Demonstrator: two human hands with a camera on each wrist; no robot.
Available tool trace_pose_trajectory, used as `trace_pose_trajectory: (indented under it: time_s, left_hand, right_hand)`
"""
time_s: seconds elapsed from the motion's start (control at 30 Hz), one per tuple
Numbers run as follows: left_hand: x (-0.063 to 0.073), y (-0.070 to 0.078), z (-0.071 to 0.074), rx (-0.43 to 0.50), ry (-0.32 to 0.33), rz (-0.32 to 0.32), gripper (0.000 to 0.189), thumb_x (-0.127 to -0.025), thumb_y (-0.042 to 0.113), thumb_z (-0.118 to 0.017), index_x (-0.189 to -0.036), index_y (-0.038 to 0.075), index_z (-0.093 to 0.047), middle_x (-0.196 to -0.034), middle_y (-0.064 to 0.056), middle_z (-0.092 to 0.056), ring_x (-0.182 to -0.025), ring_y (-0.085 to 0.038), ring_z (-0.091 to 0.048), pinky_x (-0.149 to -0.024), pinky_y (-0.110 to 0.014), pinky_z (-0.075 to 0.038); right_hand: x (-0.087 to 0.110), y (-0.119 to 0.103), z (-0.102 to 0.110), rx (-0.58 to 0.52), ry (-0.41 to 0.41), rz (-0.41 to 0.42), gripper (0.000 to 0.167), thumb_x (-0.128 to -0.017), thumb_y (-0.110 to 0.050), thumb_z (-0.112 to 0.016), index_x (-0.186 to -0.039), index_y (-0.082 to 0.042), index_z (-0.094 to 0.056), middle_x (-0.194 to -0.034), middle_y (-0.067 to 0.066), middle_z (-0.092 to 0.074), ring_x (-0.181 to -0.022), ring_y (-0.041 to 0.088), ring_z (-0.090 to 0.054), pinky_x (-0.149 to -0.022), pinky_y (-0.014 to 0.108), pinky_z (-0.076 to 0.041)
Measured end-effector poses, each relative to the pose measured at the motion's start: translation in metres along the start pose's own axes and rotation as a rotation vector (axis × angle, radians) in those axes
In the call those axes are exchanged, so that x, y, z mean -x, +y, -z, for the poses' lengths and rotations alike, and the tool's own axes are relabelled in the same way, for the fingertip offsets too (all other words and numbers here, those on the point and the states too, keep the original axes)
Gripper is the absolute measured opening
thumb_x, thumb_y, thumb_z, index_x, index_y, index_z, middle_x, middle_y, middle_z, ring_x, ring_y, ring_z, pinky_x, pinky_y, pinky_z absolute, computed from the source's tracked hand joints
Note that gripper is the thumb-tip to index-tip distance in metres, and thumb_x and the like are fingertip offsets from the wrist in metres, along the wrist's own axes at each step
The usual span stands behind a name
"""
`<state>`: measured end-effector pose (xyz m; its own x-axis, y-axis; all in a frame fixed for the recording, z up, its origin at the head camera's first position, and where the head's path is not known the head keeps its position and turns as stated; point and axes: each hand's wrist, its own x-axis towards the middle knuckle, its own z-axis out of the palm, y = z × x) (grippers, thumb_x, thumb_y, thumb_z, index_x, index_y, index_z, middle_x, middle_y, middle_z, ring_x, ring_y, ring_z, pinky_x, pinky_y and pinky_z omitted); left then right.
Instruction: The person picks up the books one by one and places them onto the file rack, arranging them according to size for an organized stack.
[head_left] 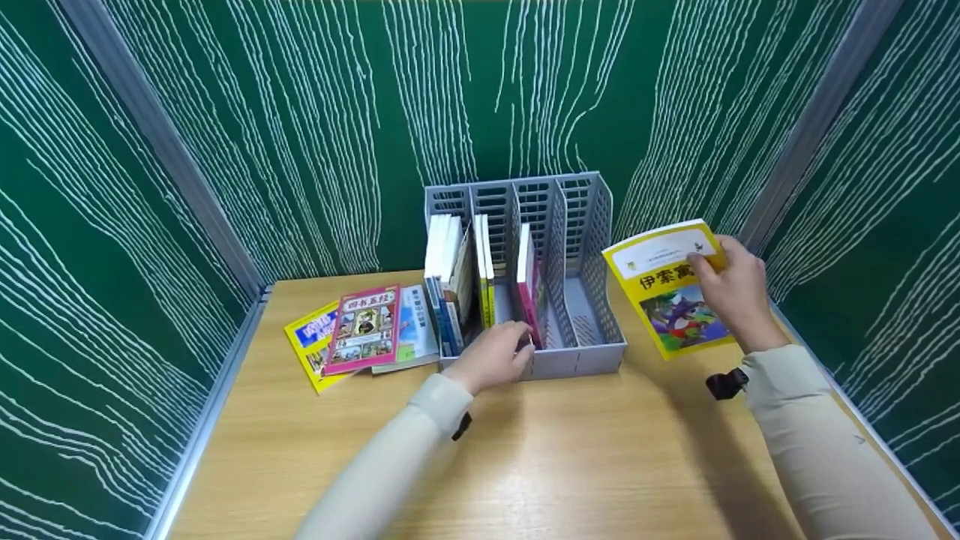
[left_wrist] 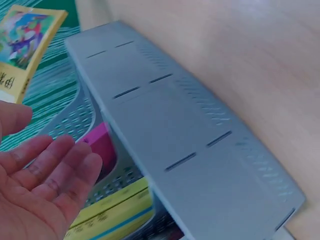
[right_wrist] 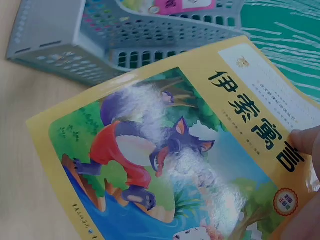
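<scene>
A yellow picture book [head_left: 679,315] with a wolf on its cover is raised at the right side of the grey file holder [head_left: 577,364]. My right hand [head_left: 739,292] pinches it by its upper right edge, thumb on the front cover. In the right wrist view the book's cover [right_wrist: 150,165] fills most of the frame. My left hand [head_left: 495,356] is at the holder's front, fingers extended and holding nothing. The left wrist view shows its fingers [left_wrist: 55,170] near the pink book [left_wrist: 100,145] and the yellow books [left_wrist: 115,212] inside the holder.
White-edged books [head_left: 442,255] stand in the holder's leftmost compartment. To its left, a pink comic book [head_left: 365,330] overlaps a yellow book [head_left: 309,352] and a light blue book [head_left: 418,322] on the wooden table [head_left: 525,465]. A green wall [head_left: 420,75] with white lines rises behind.
</scene>
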<state>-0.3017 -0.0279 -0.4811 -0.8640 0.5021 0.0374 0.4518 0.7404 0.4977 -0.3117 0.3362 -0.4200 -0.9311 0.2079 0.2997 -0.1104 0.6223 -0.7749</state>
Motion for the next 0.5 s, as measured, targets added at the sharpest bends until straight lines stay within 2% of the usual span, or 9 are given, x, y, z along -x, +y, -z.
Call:
trace_pose_trajectory:
  time_s: [0.17, 0.33, 0.5]
  left_hand:
    - [0.005, 0.003, 0.020, 0.128, 0.039, -0.005, 0.041, -0.112, 0.030, -0.060, -0.143, 0.004, -0.064, -0.138, -0.011, -0.072, -0.128, -0.024, -0.070, -0.114, -0.041, -0.056]
    - [0.010, 0.006, 0.034, 0.258, 0.057, -0.005, 0.040, -0.111, 0.029, -0.064, -0.143, 0.004, -0.064, -0.133, -0.010, -0.073, -0.121, -0.023, -0.071, -0.108, -0.039, -0.060]
    - [0.011, 0.012, 0.041, 0.310, 0.071, -0.016, 0.049, -0.107, 0.035, -0.072, -0.145, 0.007, -0.061, -0.133, -0.013, -0.073, -0.117, -0.024, -0.071, -0.105, -0.037, -0.062]
  right_hand:
    - [0.004, -0.014, -0.002, -0.004, -0.016, 0.103, 0.050, -0.113, -0.036, -0.059, -0.151, -0.003, -0.056, -0.148, 0.027, -0.064, -0.123, 0.054, -0.069, -0.106, 0.074, -0.053]
    - [0.012, -0.033, -0.006, -0.009, -0.073, 0.188, 0.041, -0.112, -0.028, -0.062, -0.146, -0.006, -0.061, -0.144, 0.026, -0.067, -0.115, 0.054, -0.072, -0.099, 0.075, -0.057]
    - [0.022, -0.055, -0.012, 0.008, -0.140, 0.296, 0.032, -0.110, -0.017, -0.065, -0.140, -0.004, -0.066, -0.134, 0.027, -0.072, -0.105, 0.052, -0.075, -0.089, 0.071, -0.062]
